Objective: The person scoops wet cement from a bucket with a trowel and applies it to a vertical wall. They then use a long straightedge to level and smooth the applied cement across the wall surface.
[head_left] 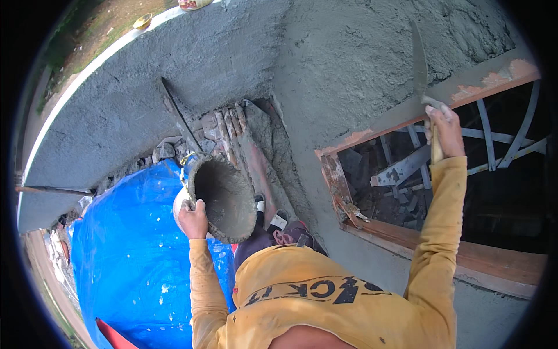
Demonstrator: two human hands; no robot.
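Note:
My left hand (pixel 193 220) grips the rim of a round, mortar-crusted bucket (pixel 224 195). The bucket tilts so that its inside shows, coated with grey mortar. Out to the right, my right hand (pixel 446 131) is closed round the handle of a trowel (pixel 419 64). Its long, narrow blade points up over rough grey plaster on the wall (pixel 354 64). Just below the blade runs the upper bar of a window frame (pixel 401 113), smeared with mortar. I cannot tell whether the blade touches the plaster.
A blue tarp (pixel 133 232) covers the lower left. Boards and rubble (pixel 232 128) lie by my shoes (pixel 278 221). A dark wooden strip (pixel 177 113) leans on the plastered low wall (pixel 122 104). Metal bars (pixel 488 134) cross the window opening. A yellow bowl (pixel 143 21) sits on the ledge.

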